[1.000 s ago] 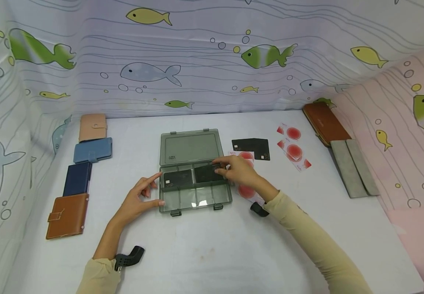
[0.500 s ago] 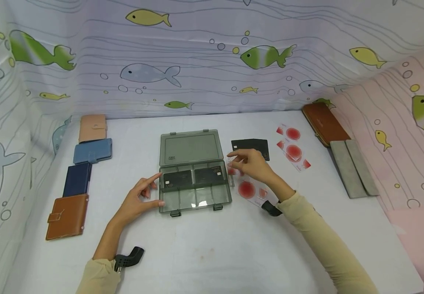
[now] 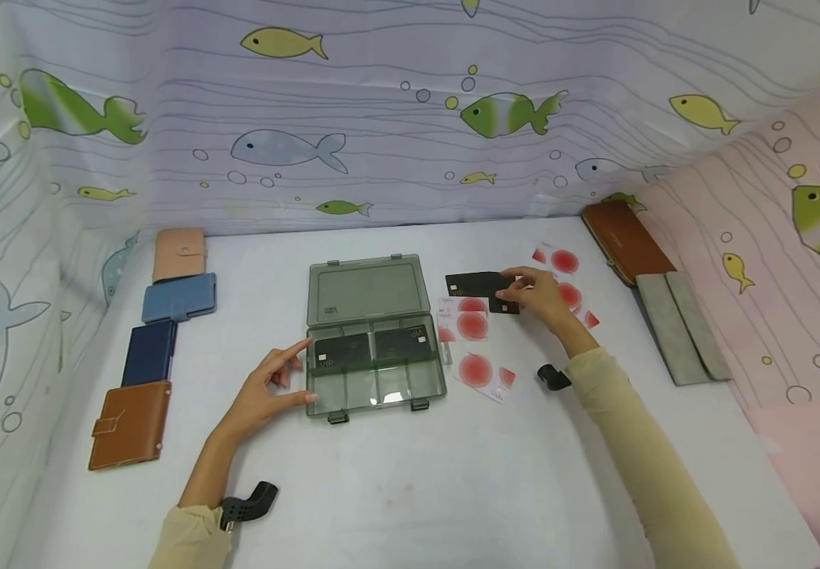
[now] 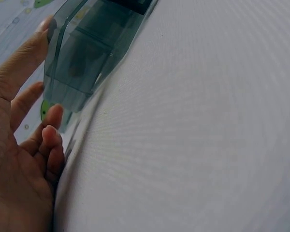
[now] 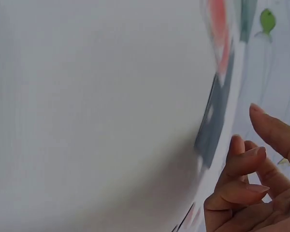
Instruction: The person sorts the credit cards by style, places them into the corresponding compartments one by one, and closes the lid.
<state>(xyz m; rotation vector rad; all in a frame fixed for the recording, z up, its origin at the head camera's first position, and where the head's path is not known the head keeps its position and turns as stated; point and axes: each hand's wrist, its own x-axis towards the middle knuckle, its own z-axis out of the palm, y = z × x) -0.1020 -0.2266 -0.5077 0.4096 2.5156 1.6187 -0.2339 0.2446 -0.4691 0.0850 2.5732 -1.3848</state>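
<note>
A grey see-through plastic box [image 3: 367,292] lies with its lid folded back. Two black VIP cards [image 3: 342,349] lie side by side across its back compartments. My left hand [image 3: 264,391] touches the box's left side, thumb toward the front corner and forefinger toward the back one. In the left wrist view, its other fingers curl loosely below the box's edge. To the right of the box, my right hand [image 3: 538,294] hovers at the black cards [image 3: 474,283] on the table. The right wrist view shows this hand [image 5: 256,188] with thumb and fingers apart, nothing between them.
Red-and-white cards [image 3: 472,325] lie beside the box, more of them [image 3: 565,262] farther right. Along the left stand a beige wallet [image 3: 179,254], a blue one [image 3: 179,297], a navy one [image 3: 148,353] and a brown one [image 3: 130,427]. Brown [image 3: 629,241] and grey [image 3: 683,328] wallets lie right.
My right hand has let go of a black card in the box's back right compartment and moved right to the black cards on the table. The left hand stays at the box.
</note>
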